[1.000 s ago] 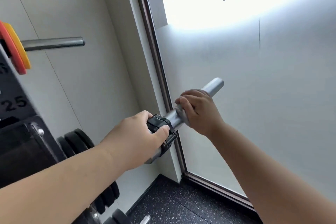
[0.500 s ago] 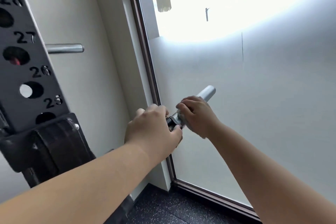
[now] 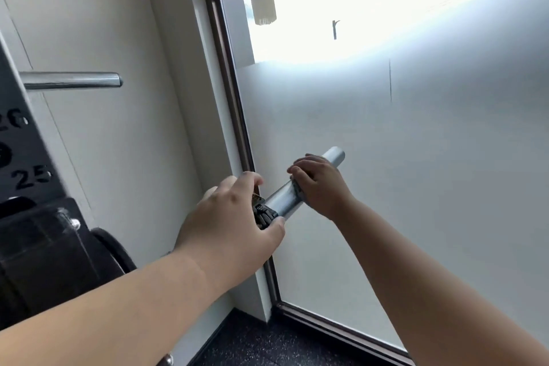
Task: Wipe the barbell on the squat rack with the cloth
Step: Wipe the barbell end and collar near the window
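Seen from the head camera: a person's left hand [image 3: 234,217] grips the black collar [image 3: 263,215] on the barbell [image 3: 282,200], which juts up to the right in front of a frosted window [image 3: 416,172]. The right hand [image 3: 319,184] curls over the silver sleeve near its end, holding a grey cloth [image 3: 298,192] against the metal; only a sliver of it shows. The squat rack [image 3: 26,163], its holes numbered, stands at left, with a steel peg [image 3: 71,80] above.
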The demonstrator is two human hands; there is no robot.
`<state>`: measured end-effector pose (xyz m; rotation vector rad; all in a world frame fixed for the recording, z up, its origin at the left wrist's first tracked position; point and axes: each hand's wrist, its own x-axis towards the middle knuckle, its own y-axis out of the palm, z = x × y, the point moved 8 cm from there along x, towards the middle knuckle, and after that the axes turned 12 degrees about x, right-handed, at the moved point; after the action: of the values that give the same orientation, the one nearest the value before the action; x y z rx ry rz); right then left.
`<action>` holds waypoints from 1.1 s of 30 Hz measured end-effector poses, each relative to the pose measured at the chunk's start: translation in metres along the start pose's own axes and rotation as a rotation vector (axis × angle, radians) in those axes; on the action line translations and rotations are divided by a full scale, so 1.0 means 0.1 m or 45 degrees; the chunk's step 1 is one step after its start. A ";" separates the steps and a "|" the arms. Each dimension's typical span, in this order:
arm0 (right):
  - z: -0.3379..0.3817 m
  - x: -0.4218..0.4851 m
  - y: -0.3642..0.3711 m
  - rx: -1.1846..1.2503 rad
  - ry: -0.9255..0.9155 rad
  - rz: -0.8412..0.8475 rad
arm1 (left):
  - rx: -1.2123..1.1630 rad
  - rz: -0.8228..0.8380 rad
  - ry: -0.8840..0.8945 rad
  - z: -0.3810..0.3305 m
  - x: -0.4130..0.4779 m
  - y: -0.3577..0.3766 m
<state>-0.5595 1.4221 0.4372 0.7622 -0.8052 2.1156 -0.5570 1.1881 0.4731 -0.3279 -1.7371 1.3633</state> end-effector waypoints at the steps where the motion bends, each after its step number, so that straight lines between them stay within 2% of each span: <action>1: -0.18 0.05 -0.07 -0.019 0.084 -0.055 | 0.003 -0.008 0.020 0.00 0.01 0.02; 4: -0.39 0.01 -0.08 0.065 0.258 -0.140 | 0.013 0.140 -0.008 0.07 0.01 0.12; 6: -0.26 -0.15 0.06 0.174 0.248 -0.143 | 0.008 0.214 -0.019 0.08 0.00 0.17; 12: 0.37 -0.58 0.26 0.166 -0.220 -0.055 | -0.029 0.134 0.002 0.05 0.00 0.11; 14: 0.27 -0.42 0.19 0.116 -0.246 0.000 | -0.013 0.116 0.006 0.05 0.00 0.10; 16: 0.01 -0.22 0.10 0.010 -0.116 0.017 | -0.043 0.107 0.009 0.05 0.00 0.10; 18: -0.26 -0.06 -0.05 0.012 -0.024 -0.097 | -0.035 0.099 0.010 0.06 0.00 0.11; 19: -0.35 -0.03 -0.07 0.314 0.175 -0.134 | 0.012 0.109 0.010 0.06 0.00 0.12; 20: -0.40 -0.05 -0.09 0.593 0.293 -0.275 | 0.065 0.140 0.003 0.07 0.00 0.14; 22: -0.29 -0.20 -0.01 0.724 0.370 -0.392 | 0.101 0.213 -0.027 0.09 -0.01 0.18; 23: -0.18 -0.28 0.07 0.671 0.321 -0.357 | 0.078 0.236 -0.039 0.10 -0.02 0.19; 26: 0.19 -0.54 0.24 0.430 -0.050 -0.217 | -0.027 0.255 -0.078 0.14 0.00 0.21; 28: 0.30 -0.55 0.22 0.481 -0.160 -0.229 | -0.025 0.268 -0.086 0.15 0.00 0.23; 30: 0.25 -0.41 0.07 0.462 -0.121 -0.356 | 0.019 0.263 -0.067 0.13 -0.02 0.22; 33: -0.15 -0.18 -0.14 0.295 0.173 -0.518 | 0.030 0.202 -0.063 0.13 -0.02 0.16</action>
<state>-0.5420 1.4333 0.4190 0.8137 -0.3019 1.8812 -0.5711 1.1841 0.4575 -0.4298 -1.7651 1.5152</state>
